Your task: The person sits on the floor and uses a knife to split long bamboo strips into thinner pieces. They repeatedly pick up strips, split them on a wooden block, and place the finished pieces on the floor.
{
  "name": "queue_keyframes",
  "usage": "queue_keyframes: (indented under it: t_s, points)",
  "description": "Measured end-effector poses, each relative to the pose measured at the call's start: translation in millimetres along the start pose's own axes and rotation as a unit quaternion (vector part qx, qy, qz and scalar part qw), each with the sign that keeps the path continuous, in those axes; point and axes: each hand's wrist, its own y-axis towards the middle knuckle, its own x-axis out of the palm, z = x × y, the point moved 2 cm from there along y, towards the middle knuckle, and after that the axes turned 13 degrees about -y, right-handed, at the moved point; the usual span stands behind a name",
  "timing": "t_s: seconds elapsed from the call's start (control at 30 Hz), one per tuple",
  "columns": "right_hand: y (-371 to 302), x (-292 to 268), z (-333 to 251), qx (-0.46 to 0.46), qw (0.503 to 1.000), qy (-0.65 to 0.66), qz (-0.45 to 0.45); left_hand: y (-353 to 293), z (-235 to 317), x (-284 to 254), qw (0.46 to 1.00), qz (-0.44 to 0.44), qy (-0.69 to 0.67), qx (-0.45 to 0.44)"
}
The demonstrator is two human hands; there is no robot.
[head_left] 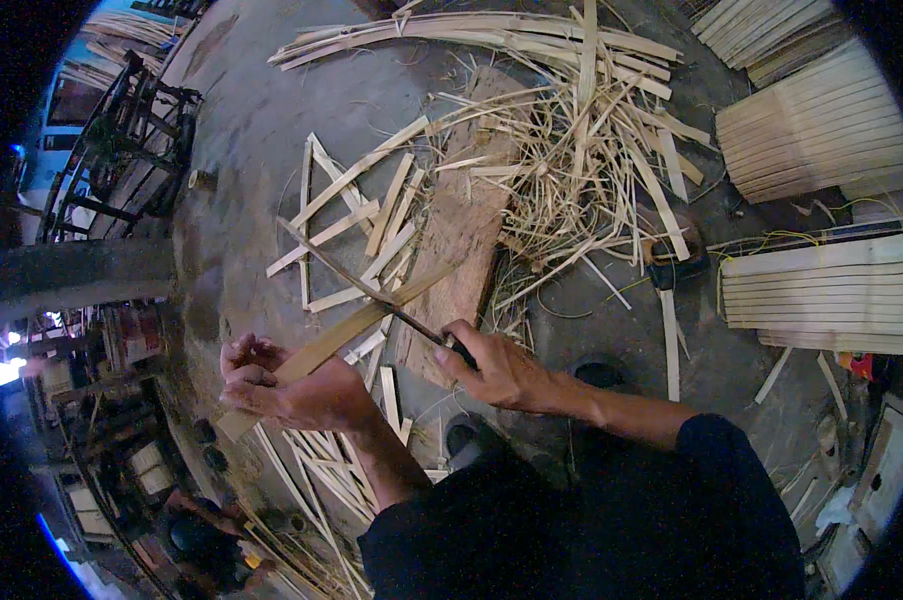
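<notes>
My left hand (297, 390) is closed round the lower end of a flat bamboo strip (334, 338), which slants up to the right. In my right hand (497, 368) is the dark handle of a long, narrow knife (347, 268). Its blade points up and to the left and crosses the strip near the middle, seemingly touching it. The strip's far end reaches over a worn wooden plank (460, 232) lying on the floor. Fingers of my right hand wrap the handle, with the thumb along it.
Thin shavings (572, 165) heap over the plank's right side. Cut strips (347, 205) lie left of it, and long strips (472, 30) beyond. Slatted bamboo stacks (822, 290) stand at right. A grey pillar (82, 272) rises at left; another person (197, 535) is at lower left.
</notes>
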Motion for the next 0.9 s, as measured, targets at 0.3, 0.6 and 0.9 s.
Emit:
queue_keyframes:
  t_s: [0.3,0.6,0.9]
  points:
    - [11.2,-8.9,17.4,0.051,0.995,-0.075,0.04,-25.7,5.2,-3.8,0.92,-0.083,0.33,0.193]
    - [21.3,-15.7,35.5,0.036,0.991,-0.116,0.056,-22.1,11.2,14.8,0.926,-0.075,0.305,0.209]
    - [22.0,-8.0,48.6,0.008,0.99,-0.136,0.035,-23.9,3.9,2.4,0.869,-0.074,0.441,0.212]
